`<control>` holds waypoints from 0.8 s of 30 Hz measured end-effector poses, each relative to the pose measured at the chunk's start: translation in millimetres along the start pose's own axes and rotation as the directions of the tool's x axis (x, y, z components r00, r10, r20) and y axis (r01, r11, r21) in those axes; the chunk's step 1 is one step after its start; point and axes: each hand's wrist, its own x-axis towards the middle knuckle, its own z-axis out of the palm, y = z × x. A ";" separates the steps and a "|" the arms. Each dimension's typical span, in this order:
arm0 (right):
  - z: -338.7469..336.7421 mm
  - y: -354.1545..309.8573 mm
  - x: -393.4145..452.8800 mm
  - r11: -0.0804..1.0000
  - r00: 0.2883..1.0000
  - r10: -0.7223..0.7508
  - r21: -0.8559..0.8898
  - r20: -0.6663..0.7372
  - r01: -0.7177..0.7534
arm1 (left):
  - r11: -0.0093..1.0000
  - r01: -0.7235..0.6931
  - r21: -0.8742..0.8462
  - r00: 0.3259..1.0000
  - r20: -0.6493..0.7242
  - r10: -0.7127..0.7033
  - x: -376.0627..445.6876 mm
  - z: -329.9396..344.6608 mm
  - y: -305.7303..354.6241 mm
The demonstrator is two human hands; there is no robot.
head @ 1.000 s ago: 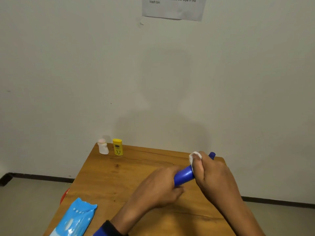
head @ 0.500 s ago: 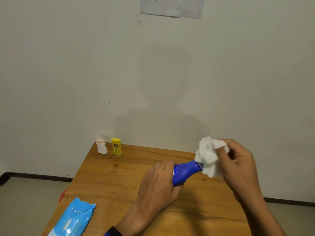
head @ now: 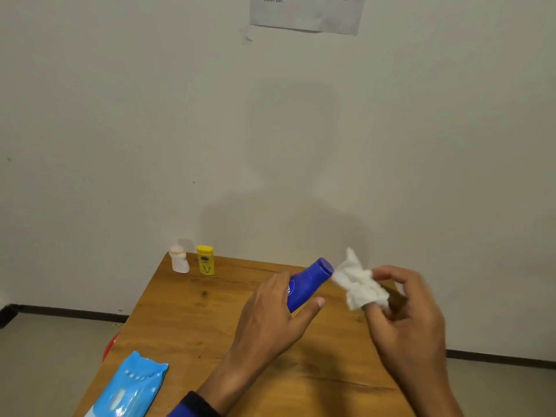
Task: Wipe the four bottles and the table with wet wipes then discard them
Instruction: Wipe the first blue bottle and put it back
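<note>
My left hand point(head: 270, 314) holds a blue bottle point(head: 310, 284) tilted above the wooden table point(head: 186, 320), its top end pointing up and to the right. My right hand point(head: 403, 308) pinches a crumpled white wet wipe point(head: 358, 281) just right of the bottle's top end, close to it or barely touching. A small white bottle point(head: 179, 259) and a yellow bottle point(head: 205, 260) stand upright at the table's far left corner. No other bottle is in view.
A light-blue wet wipe pack point(head: 129, 389) lies at the table's near left edge. Something red point(head: 109, 346) shows below the table's left edge. The far edge meets a white wall bearing a printed paper sheet point(head: 307, 13).
My right hand has come off the blue bottle, pulling the wipe away to the right. The bottle's top end, covered a second ago, is now bare, and the wipe hangs looser.
</note>
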 end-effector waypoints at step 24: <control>23.9 -25.1 22.5 0.927 0.944 -0.280 -0.206 0.176 0.313 | 0.951 0.091 -0.295 0.989 0.139 -0.052 1.9 -3.8 16.5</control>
